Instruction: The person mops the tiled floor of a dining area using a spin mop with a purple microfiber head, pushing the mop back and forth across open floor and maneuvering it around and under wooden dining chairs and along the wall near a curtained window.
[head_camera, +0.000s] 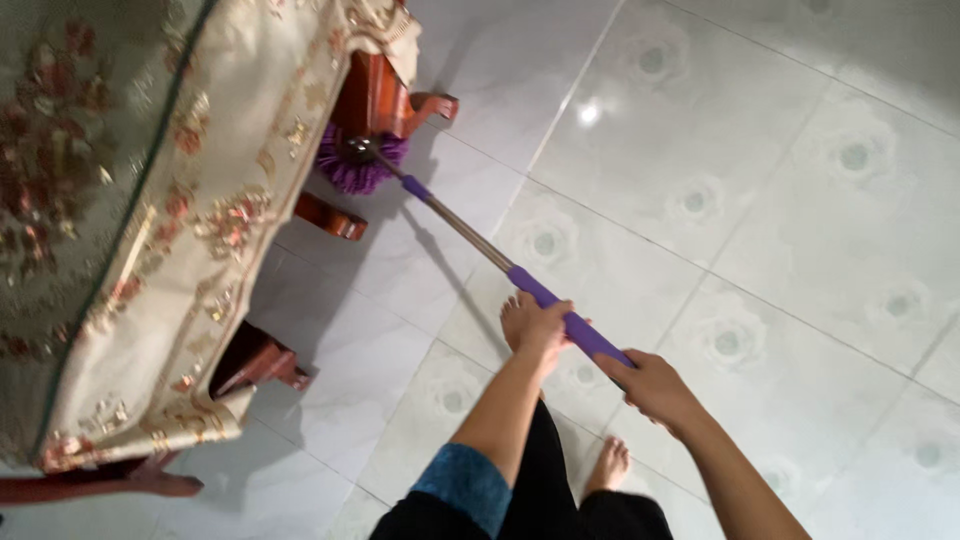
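Note:
I hold a long mop with both hands. My left hand (537, 324) grips the purple sleeve of the handle (583, 334), and my right hand (652, 386) is closed around the same sleeve's near end. A metal shaft (458, 228) runs up and to the left from there to the purple fringed mop head (360, 165). The head rests on the white tiled floor (760, 180), just under the table's edge and beside a carved wooden leg (377, 95).
A table draped in a beige floral cloth (150, 220) fills the left side, with more dark wooden legs (262, 366) showing under it. My bare foot (609, 466) stands on the glossy tiles below my hands.

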